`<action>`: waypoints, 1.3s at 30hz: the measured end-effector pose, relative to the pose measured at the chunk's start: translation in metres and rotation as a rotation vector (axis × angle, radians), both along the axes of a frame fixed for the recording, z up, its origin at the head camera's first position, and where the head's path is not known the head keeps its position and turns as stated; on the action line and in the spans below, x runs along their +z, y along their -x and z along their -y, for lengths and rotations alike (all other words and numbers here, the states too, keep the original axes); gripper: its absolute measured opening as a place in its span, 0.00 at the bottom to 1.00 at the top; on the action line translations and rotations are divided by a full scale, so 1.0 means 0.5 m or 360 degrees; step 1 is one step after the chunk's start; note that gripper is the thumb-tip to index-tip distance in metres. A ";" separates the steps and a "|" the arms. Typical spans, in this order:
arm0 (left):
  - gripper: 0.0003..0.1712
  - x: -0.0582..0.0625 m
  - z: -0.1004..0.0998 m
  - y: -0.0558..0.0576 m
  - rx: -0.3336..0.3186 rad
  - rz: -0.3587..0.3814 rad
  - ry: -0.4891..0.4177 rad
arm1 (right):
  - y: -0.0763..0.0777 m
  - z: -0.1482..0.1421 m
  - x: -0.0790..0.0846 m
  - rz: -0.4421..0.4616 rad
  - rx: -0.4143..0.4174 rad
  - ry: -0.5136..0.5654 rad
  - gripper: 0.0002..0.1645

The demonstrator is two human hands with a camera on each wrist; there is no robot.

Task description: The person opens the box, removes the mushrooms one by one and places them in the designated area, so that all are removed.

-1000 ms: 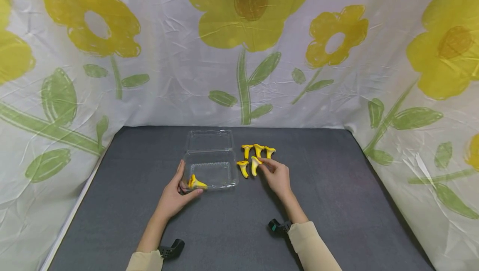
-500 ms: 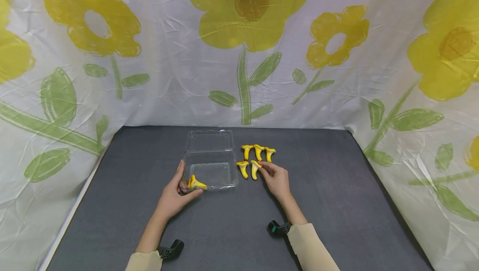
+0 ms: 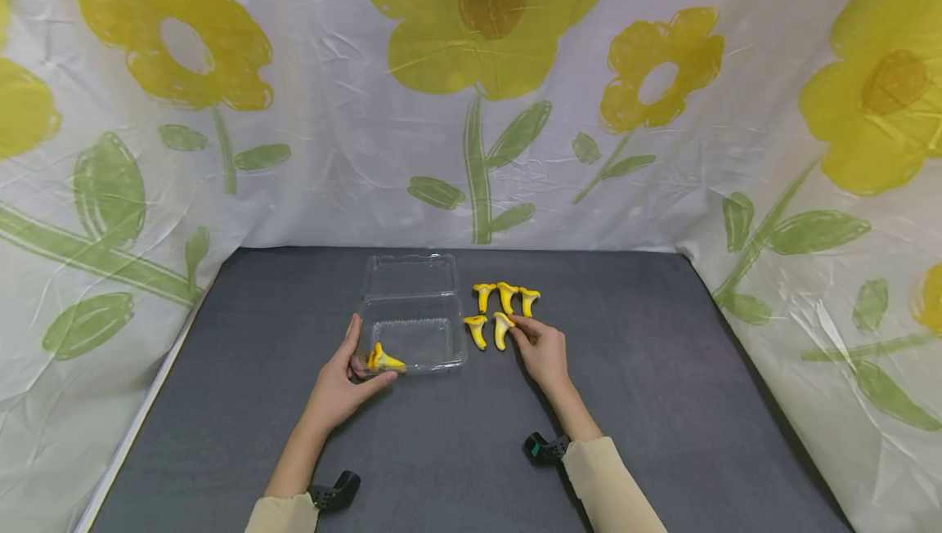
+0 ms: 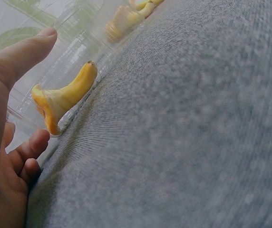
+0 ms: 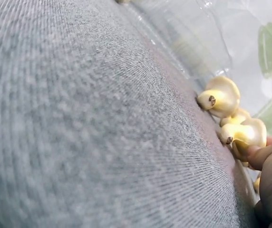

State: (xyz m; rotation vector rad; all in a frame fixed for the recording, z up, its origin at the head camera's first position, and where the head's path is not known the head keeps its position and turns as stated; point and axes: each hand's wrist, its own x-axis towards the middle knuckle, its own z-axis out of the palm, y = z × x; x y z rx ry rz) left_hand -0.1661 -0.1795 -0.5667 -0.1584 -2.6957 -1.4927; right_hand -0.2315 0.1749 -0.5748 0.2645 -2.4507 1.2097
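A hinged clear plastic clamshell box (image 3: 430,345) lies with its lid raised back. One yellow chanterelle mushroom (image 3: 386,359) is inside, at the near left corner; the left wrist view shows that chanterelle (image 4: 65,95) through the plastic. My left hand (image 3: 341,390) holds this corner, thumb along the front and fingers at the left side. Right of the box, my right hand (image 3: 543,353) pinches the cap of a chanterelle (image 3: 502,332) between thumb and finger. In the right wrist view the thumb covers part of the pinched chanterelle (image 5: 243,133).
Another chanterelle (image 3: 477,332) lies between the box and the pinched one. Behind them stands a row of three, its middle chanterelle (image 3: 507,297) among them. A dark grey cloth (image 3: 633,369) covers the table. A flower-printed curtain (image 3: 324,108) closes off the back and sides.
My right hand has drawn the pinched chanterelle slightly toward me, level with the one beside it. My left hand keeps its place on the box.
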 end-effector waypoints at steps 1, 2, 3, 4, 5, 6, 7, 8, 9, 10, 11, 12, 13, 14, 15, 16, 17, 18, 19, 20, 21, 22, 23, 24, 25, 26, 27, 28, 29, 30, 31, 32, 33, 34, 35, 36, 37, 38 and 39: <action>0.69 0.000 0.000 0.000 0.0002 0.0000 -0.0001 | 0.000 0.000 0.000 0.0004 -0.0007 -0.0003 0.13; 0.69 0.000 0.000 0.000 0.0002 -0.0001 -0.0003 | 0.001 0.000 0.000 0.0009 -0.0014 -0.0004 0.13; 0.69 0.000 0.000 0.000 0.0001 0.0000 -0.0004 | 0.001 0.000 0.000 0.0015 -0.0017 -0.0002 0.13; 0.69 0.001 0.000 0.000 0.0000 0.0001 -0.0005 | 0.001 -0.001 0.000 0.0020 -0.0022 -0.0004 0.13; 0.69 0.001 0.000 0.000 0.0000 0.0000 -0.0006 | 0.001 -0.001 0.000 0.0023 -0.0026 -0.0006 0.13; 0.69 0.001 0.000 0.000 -0.0002 -0.0002 -0.0006 | 0.001 -0.001 0.000 0.0025 -0.0028 -0.0007 0.13; 0.69 0.001 0.000 -0.001 -0.0003 -0.0003 -0.0007 | 0.001 -0.001 0.000 0.0027 -0.0027 -0.0006 0.13; 0.69 0.001 0.000 -0.001 -0.0003 -0.0003 -0.0004 | 0.001 -0.001 0.000 0.0021 -0.0025 0.0001 0.13; 0.69 0.001 0.000 -0.001 -0.0002 -0.0004 -0.0003 | 0.000 -0.001 0.001 0.0018 -0.0023 0.0004 0.13; 0.69 0.001 0.000 -0.001 -0.0003 -0.0007 -0.0001 | 0.000 -0.001 0.001 0.0013 -0.0020 0.0007 0.13; 0.69 0.002 0.000 -0.001 -0.0002 -0.0010 0.0000 | 0.000 0.000 0.002 0.0009 -0.0018 0.0009 0.13; 0.69 0.002 0.000 -0.001 -0.0002 -0.0012 0.0002 | 0.000 0.000 0.002 0.0006 -0.0016 0.0010 0.13; 0.69 0.003 0.000 -0.001 -0.0001 -0.0014 0.0003 | 0.000 0.000 0.002 0.0006 -0.0014 0.0012 0.13; 0.69 0.003 0.000 -0.001 0.0000 -0.0016 0.0005 | 0.000 0.001 0.002 0.0007 -0.0015 0.0012 0.14; 0.69 0.003 0.000 -0.002 0.0000 -0.0019 0.0004 | 0.000 0.001 0.002 0.0014 -0.0017 0.0009 0.13; 0.69 0.003 0.000 -0.001 0.0000 -0.0021 0.0007 | 0.000 0.001 0.002 0.0020 -0.0020 0.0008 0.13; 0.69 0.003 0.000 -0.001 0.0002 -0.0019 0.0008 | 0.000 0.000 0.002 0.0027 -0.0026 0.0004 0.13; 0.69 0.002 0.000 -0.001 0.0001 -0.0018 0.0011 | 0.000 0.000 0.002 0.0035 -0.0032 0.0002 0.13; 0.69 0.002 -0.001 -0.001 0.0002 -0.0017 0.0009 | 0.000 0.000 0.002 0.0043 -0.0039 0.0003 0.13; 0.69 0.002 -0.001 0.000 0.0001 -0.0016 0.0008 | 0.000 -0.001 0.003 0.0048 -0.0045 0.0001 0.13; 0.69 0.001 -0.001 0.000 0.0001 -0.0015 0.0008 | -0.001 -0.001 0.003 0.0052 -0.0049 -0.0002 0.13; 0.69 0.001 -0.001 0.000 0.0000 -0.0015 0.0006 | -0.001 -0.001 0.003 0.0057 -0.0053 -0.0005 0.13; 0.69 0.000 -0.001 0.001 0.0000 -0.0015 0.0003 | -0.002 -0.002 0.003 0.0060 -0.0055 -0.0008 0.13; 0.69 0.000 -0.001 0.001 -0.0002 -0.0016 -0.0002 | -0.002 -0.002 0.003 0.0064 -0.0057 -0.0010 0.14; 0.69 0.000 -0.001 0.001 -0.0002 -0.0019 -0.0004 | -0.003 -0.002 0.003 0.0066 -0.0057 -0.0009 0.14; 0.69 0.000 -0.001 0.001 -0.0002 -0.0021 -0.0004 | -0.003 -0.002 0.004 0.0068 -0.0056 -0.0008 0.14; 0.69 0.001 -0.001 0.000 -0.0003 -0.0022 -0.0002 | -0.004 -0.002 0.004 0.0068 -0.0056 -0.0005 0.14; 0.69 0.001 -0.001 0.000 -0.0003 -0.0024 -0.0002 | -0.004 -0.002 0.004 0.0067 -0.0055 -0.0003 0.14; 0.69 0.002 -0.001 0.000 -0.0002 -0.0025 -0.0002 | -0.005 -0.001 0.004 0.0062 -0.0053 -0.0001 0.14; 0.69 0.003 -0.002 0.000 -0.0002 -0.0025 -0.0001 | -0.005 -0.001 0.004 0.0055 -0.0050 0.0003 0.14; 0.69 0.003 -0.002 -0.001 -0.0001 -0.0025 0.0001 | -0.005 -0.001 0.004 0.0048 -0.0047 0.0008 0.14; 0.69 0.004 -0.002 -0.001 0.0001 -0.0023 0.0003 | -0.005 -0.001 0.004 0.0040 -0.0044 0.0011 0.14; 0.69 0.004 -0.002 -0.001 0.0002 -0.0022 0.0005 | -0.005 -0.001 0.004 0.0032 -0.0042 0.0013 0.14; 0.69 0.005 -0.003 -0.001 0.0004 -0.0020 0.0005 | -0.005 -0.001 0.004 0.0024 -0.0040 0.0014 0.14; 0.69 0.005 -0.003 -0.001 0.0006 -0.0017 0.0006 | -0.005 -0.002 0.003 0.0018 -0.0037 0.0016 0.14; 0.69 0.006 -0.004 -0.001 0.0008 -0.0016 0.0008 | -0.004 -0.002 0.002 0.0015 -0.0035 0.0019 0.14; 0.69 0.006 -0.004 -0.001 0.0010 -0.0014 0.0011 | -0.004 -0.002 0.002 0.0012 -0.0033 0.0021 0.15; 0.69 0.006 -0.004 -0.002 0.0012 -0.0012 0.0013 | -0.005 -0.002 0.002 0.0011 -0.0033 0.0024 0.14; 0.69 0.006 -0.004 -0.002 0.0012 -0.0007 0.0014 | -0.005 -0.003 0.001 0.0012 -0.0033 0.0026 0.14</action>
